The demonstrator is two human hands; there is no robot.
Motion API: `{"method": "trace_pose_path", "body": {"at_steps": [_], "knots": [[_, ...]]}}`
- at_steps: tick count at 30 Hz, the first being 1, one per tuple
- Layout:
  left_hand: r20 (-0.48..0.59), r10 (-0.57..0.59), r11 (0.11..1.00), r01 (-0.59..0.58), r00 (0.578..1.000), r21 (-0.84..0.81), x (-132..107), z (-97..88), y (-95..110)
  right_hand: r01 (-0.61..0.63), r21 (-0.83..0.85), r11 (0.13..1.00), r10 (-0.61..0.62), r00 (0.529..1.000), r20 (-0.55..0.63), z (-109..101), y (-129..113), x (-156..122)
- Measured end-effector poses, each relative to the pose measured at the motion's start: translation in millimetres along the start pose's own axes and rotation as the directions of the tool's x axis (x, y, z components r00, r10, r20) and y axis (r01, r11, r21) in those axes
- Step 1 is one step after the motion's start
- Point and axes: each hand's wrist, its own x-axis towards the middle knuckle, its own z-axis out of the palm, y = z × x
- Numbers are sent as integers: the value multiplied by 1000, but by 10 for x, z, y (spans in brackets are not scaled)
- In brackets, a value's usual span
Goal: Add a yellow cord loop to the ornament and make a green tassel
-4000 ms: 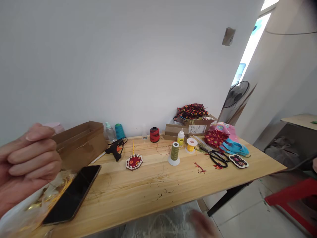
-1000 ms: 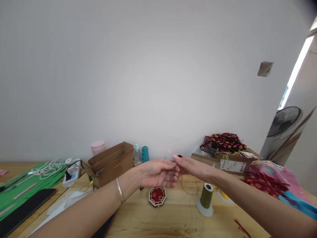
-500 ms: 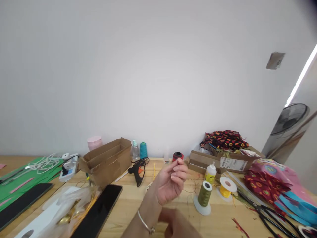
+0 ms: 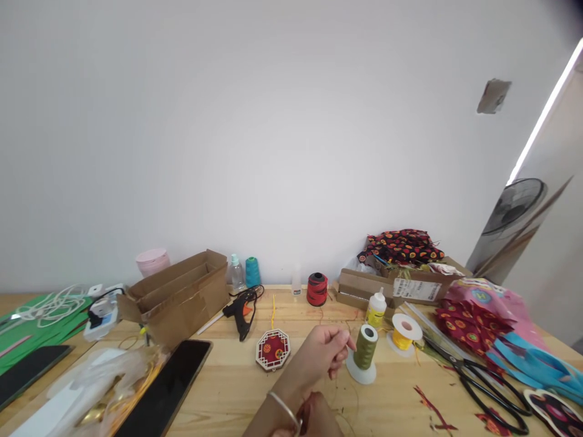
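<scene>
My left hand (image 4: 319,357), with a bracelet on the wrist, hovers low over the wooden table (image 4: 228,394). Its fingers are closed in a pinch right beside the olive-green thread spool (image 4: 365,347) on its white base. A thin thread (image 4: 350,397) curls over the table just below the hand and spool. My right hand (image 4: 316,417) shows only partly at the bottom edge, under the left wrist, with its fingers hidden. A red octagonal ornament (image 4: 272,349) lies just left of the left hand.
A black phone (image 4: 168,388) and a plastic bag (image 4: 91,394) lie at front left. Behind them stand an open cardboard box (image 4: 177,297) and a glue gun (image 4: 241,312). A yellow spool (image 4: 404,334), glue bottle (image 4: 376,309), scissors (image 4: 483,382) and patterned fabric (image 4: 473,321) crowd the right.
My left hand has dropped from mid-air down to the table beside the olive spool. Both hands have drawn back from the far reach of a second ago. The view has shifted slightly.
</scene>
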Motion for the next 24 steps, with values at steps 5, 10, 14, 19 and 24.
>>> {"method": "trace_pose_path", "body": {"at_steps": [5, 10, 14, 19, 24], "knots": [[-66, 77, 997, -76, 995, 23, -136, -91, 102, 47, 66, 997, -62, 965, 255, -208, -235, -99], [14, -27, 934, 30, 1000, -357, -205, -236, 227, 108, -164, 980, -85, 986, 142, -675, -694, -254], [91, -100, 847, 133, 991, -515, -243, -276, 189, 260, -191, 947, -278, 958, -72, -975, -947, -248], [207, -100, 637, 222, 973, -738, -312, -236, 167, 259, -181, 949, -297, 929, -222, -1072, -940, -211], [118, 2, 597, 93, 993, -797, -335, -152, 140, 321, -134, 937, -343, 917, -203, -839, -831, -150]]}}
